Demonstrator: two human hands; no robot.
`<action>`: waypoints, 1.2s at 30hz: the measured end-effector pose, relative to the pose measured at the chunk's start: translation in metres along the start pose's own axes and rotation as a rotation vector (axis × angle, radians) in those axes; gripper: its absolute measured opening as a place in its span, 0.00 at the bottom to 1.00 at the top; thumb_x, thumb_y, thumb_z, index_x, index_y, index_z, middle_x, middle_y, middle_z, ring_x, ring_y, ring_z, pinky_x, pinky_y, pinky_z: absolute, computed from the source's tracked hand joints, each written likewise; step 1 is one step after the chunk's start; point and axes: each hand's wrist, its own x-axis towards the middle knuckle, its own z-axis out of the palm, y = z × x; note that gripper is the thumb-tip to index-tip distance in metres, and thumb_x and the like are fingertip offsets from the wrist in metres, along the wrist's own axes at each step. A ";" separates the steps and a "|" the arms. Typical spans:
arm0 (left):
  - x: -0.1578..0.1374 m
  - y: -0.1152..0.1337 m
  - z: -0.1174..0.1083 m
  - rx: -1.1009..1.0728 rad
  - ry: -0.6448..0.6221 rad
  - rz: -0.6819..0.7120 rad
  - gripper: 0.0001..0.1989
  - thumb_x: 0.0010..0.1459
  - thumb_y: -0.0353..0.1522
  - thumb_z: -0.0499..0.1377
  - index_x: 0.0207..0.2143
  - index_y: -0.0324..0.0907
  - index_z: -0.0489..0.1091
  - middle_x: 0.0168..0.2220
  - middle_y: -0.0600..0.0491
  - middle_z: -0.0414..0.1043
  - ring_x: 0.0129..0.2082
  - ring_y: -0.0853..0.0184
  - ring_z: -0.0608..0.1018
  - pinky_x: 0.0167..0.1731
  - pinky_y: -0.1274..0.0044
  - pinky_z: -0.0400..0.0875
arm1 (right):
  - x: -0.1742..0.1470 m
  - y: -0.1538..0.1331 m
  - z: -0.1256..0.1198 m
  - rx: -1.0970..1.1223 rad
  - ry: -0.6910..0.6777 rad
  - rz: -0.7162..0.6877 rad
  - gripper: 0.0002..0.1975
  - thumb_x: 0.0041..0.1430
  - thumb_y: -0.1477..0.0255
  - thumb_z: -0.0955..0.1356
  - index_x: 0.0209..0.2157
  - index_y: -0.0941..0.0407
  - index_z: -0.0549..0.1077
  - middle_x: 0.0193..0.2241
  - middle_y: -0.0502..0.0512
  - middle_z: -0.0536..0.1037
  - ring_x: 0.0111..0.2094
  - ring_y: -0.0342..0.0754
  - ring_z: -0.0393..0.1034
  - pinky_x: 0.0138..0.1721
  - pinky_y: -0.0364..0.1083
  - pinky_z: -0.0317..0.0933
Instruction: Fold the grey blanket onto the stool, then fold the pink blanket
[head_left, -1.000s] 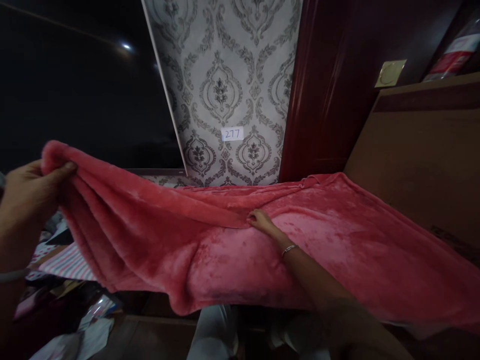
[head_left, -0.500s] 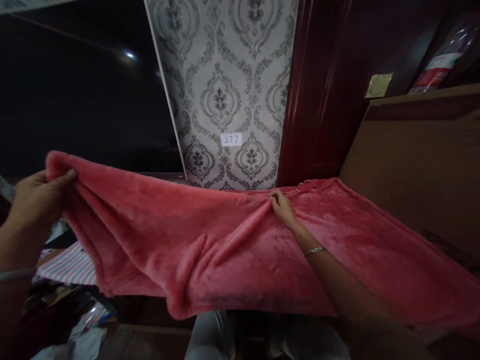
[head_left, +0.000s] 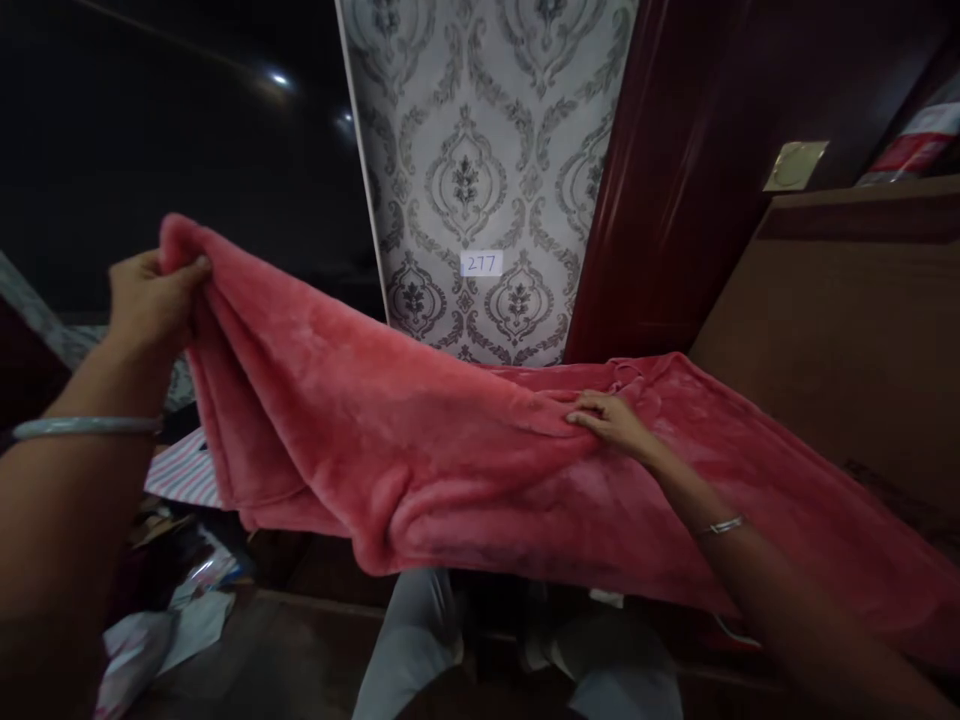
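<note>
A plush coral-pink blanket (head_left: 450,450) stretches across the view, its left part lifted and hanging in folds, its right part spread flat. My left hand (head_left: 154,305) grips the raised left corner between thumb and fingers, in front of the dark screen. Toward the middle right, my right hand (head_left: 611,420) pinches the blanket's upper layer, drawing creases toward it. The surface under the blanket is hidden by it.
Behind the blanket are a large dark screen (head_left: 180,130) and patterned wallpaper (head_left: 465,180) with a label reading 277 (head_left: 481,263). A cardboard box (head_left: 847,320) stands at right, a bottle (head_left: 919,145) on it. Striped cloth (head_left: 184,470) and clutter lie lower left.
My left hand has raised the blanket corner higher and moved it right. My right hand has shifted slightly right and down with its pinch of fabric. The view has turned a little left.
</note>
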 end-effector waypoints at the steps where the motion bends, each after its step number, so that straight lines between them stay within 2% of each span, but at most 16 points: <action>1: 0.001 0.001 0.000 -0.009 -0.007 0.036 0.11 0.53 0.35 0.61 0.28 0.37 0.63 0.22 0.60 0.57 0.25 0.77 0.63 0.22 0.82 0.53 | -0.005 0.000 0.002 0.005 0.004 0.022 0.16 0.55 0.58 0.68 0.24 0.54 0.75 0.25 0.51 0.75 0.29 0.47 0.67 0.33 0.45 0.60; 3: 0.000 0.004 -0.001 -0.008 -0.023 0.068 0.06 0.50 0.30 0.59 0.28 0.36 0.65 0.24 0.61 0.59 0.26 0.78 0.64 0.23 0.81 0.52 | -0.014 -0.001 0.008 0.004 0.020 0.071 0.17 0.56 0.57 0.67 0.21 0.55 0.71 0.22 0.49 0.71 0.26 0.45 0.64 0.30 0.43 0.57; 6: -0.005 0.012 -0.005 -0.002 -0.037 0.094 0.06 0.47 0.30 0.59 0.28 0.36 0.65 0.24 0.60 0.59 0.28 0.76 0.67 0.23 0.81 0.53 | -0.027 -0.004 0.020 -0.010 0.035 0.111 0.17 0.56 0.57 0.66 0.21 0.55 0.68 0.21 0.48 0.69 0.26 0.45 0.63 0.29 0.43 0.56; 9: -0.008 0.019 -0.008 0.065 -0.068 0.073 0.06 0.53 0.29 0.58 0.28 0.33 0.63 0.25 0.60 0.58 0.35 0.71 0.73 0.28 0.80 0.51 | -0.039 -0.002 0.034 -0.067 -0.009 0.097 0.13 0.51 0.59 0.69 0.25 0.55 0.71 0.26 0.50 0.74 0.28 0.46 0.66 0.32 0.43 0.58; 11: -0.008 0.023 -0.009 0.051 -0.052 0.065 0.04 0.53 0.27 0.58 0.29 0.33 0.65 0.24 0.60 0.58 0.30 0.75 0.70 0.27 0.80 0.52 | -0.047 0.004 0.044 -0.125 -0.021 0.095 0.09 0.48 0.63 0.70 0.25 0.54 0.72 0.27 0.51 0.77 0.29 0.48 0.67 0.34 0.44 0.60; 14: -0.006 0.027 -0.009 -0.022 -0.016 0.076 0.03 0.48 0.28 0.60 0.28 0.38 0.67 0.23 0.62 0.59 0.23 0.77 0.61 0.22 0.80 0.53 | -0.050 0.016 0.043 -0.188 0.096 0.143 0.05 0.49 0.68 0.67 0.22 0.52 0.70 0.25 0.52 0.77 0.29 0.50 0.68 0.33 0.45 0.62; 17: 0.000 0.027 -0.007 -0.039 0.009 0.069 0.04 0.46 0.27 0.60 0.26 0.38 0.66 0.24 0.61 0.60 0.24 0.78 0.62 0.24 0.80 0.55 | -0.030 0.021 0.008 -0.220 0.254 0.203 0.06 0.50 0.71 0.63 0.25 0.52 0.71 0.24 0.54 0.77 0.28 0.51 0.68 0.31 0.47 0.61; 19: 0.005 0.026 -0.005 -0.026 0.001 0.074 0.06 0.48 0.28 0.60 0.28 0.37 0.64 0.26 0.61 0.60 0.29 0.79 0.65 0.27 0.81 0.57 | -0.005 0.013 -0.032 -0.246 0.358 0.216 0.08 0.52 0.72 0.62 0.28 0.52 0.73 0.26 0.55 0.77 0.29 0.52 0.68 0.33 0.48 0.60; 22: 0.014 0.022 -0.004 0.012 -0.013 0.079 0.11 0.55 0.34 0.57 0.30 0.36 0.58 0.31 0.61 0.60 0.40 0.79 0.69 0.31 0.80 0.57 | 0.035 -0.010 -0.100 -0.337 0.637 0.195 0.08 0.54 0.74 0.63 0.31 0.53 0.74 0.28 0.54 0.76 0.29 0.49 0.67 0.35 0.48 0.59; 25: 0.019 0.019 -0.004 -0.020 0.006 0.096 0.14 0.55 0.36 0.56 0.28 0.37 0.55 0.33 0.60 0.60 0.45 0.77 0.71 0.31 0.78 0.58 | 0.057 -0.034 -0.148 -0.406 0.730 0.191 0.05 0.59 0.70 0.66 0.31 0.52 0.74 0.25 0.51 0.72 0.27 0.47 0.63 0.34 0.48 0.58; 29: 0.017 0.019 -0.004 -0.014 -0.004 0.144 0.16 0.53 0.39 0.58 0.26 0.39 0.56 0.33 0.60 0.60 0.42 0.75 0.72 0.34 0.75 0.62 | 0.056 -0.045 -0.174 -0.558 0.638 0.205 0.08 0.60 0.61 0.69 0.28 0.48 0.73 0.18 0.48 0.64 0.28 0.51 0.64 0.38 0.52 0.60; 33: 0.007 0.026 -0.001 0.026 -0.010 0.146 0.17 0.52 0.43 0.60 0.29 0.39 0.59 0.37 0.59 0.65 0.46 0.73 0.72 0.36 0.75 0.65 | 0.044 -0.042 -0.187 -0.597 0.656 0.190 0.10 0.62 0.59 0.66 0.31 0.48 0.74 0.20 0.49 0.67 0.31 0.53 0.68 0.39 0.54 0.62; 34: 0.005 0.029 0.000 0.037 -0.008 0.124 0.17 0.52 0.43 0.60 0.30 0.39 0.60 0.38 0.59 0.66 0.47 0.72 0.72 0.36 0.75 0.65 | 0.041 -0.041 -0.190 -0.590 0.645 0.182 0.11 0.62 0.58 0.66 0.31 0.48 0.74 0.21 0.50 0.68 0.31 0.53 0.68 0.39 0.54 0.62; 36: 0.002 0.035 0.000 0.048 -0.046 -0.029 0.18 0.55 0.45 0.58 0.35 0.40 0.61 0.43 0.59 0.67 0.52 0.70 0.69 0.36 0.76 0.66 | 0.038 -0.040 -0.197 -0.569 0.649 0.142 0.13 0.62 0.55 0.66 0.31 0.48 0.74 0.21 0.50 0.68 0.31 0.53 0.68 0.38 0.54 0.63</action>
